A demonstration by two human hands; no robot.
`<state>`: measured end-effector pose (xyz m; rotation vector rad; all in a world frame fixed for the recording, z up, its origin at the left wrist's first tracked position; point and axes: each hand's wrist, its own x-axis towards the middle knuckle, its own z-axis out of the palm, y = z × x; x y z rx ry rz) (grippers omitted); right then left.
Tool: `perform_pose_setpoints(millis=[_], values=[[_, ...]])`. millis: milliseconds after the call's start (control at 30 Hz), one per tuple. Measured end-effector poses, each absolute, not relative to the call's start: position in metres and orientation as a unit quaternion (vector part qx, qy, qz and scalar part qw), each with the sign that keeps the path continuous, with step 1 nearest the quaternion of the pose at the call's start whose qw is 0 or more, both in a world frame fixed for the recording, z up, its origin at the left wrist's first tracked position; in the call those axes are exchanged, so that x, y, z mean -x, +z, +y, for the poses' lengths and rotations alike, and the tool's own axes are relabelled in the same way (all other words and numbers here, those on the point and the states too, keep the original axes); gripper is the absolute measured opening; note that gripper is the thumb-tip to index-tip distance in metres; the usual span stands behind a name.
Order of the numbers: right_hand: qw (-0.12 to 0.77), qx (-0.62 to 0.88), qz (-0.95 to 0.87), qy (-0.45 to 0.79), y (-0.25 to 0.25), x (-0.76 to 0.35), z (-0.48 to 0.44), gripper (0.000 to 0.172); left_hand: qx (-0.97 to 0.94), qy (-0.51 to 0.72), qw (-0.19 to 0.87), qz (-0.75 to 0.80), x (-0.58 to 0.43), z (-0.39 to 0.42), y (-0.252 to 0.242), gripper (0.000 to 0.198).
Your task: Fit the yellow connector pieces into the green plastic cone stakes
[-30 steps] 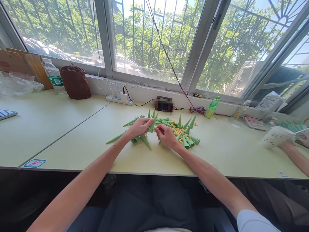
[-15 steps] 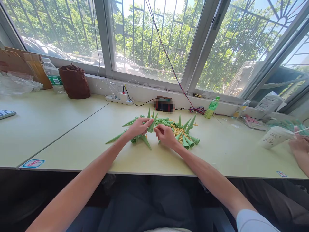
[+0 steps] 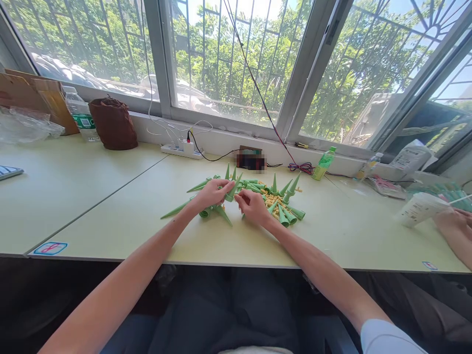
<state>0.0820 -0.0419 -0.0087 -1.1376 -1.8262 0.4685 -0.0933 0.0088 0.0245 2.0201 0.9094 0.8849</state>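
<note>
A heap of green plastic cones (image 3: 285, 214) and small yellow pieces (image 3: 273, 199) lies on the pale table (image 3: 110, 196). My left hand (image 3: 211, 192) is closed around one green cone (image 3: 231, 191) that points up and away. My right hand (image 3: 251, 205) sits just right of it, fingers pinched at the cone's lower end; whatever it pinches is too small to name. More cones (image 3: 177, 210) lie flat to the left of my left hand.
A power strip (image 3: 180, 149), a small dark device (image 3: 250, 158) and red-black wires (image 3: 300, 168) line the window sill. A brown pouch (image 3: 113, 124) and water bottle (image 3: 81, 114) stand far left, a green bottle (image 3: 324, 163) right. Another person's hand (image 3: 452, 223) works at the far right.
My hands stay together on the cone, almost unmoved. The other person's hand at the far right has shifted a little.
</note>
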Motion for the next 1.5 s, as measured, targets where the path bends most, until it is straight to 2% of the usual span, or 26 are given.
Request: perform_pose_setpoints(millis=[1500], values=[[0.418, 0.475, -0.755, 0.169, -0.0086, -0.0833, -0.0429, 0.029, -0.798, 0.335, 0.351, 0.358, 0.0929, 0.0077, 0.0267, 0.047]])
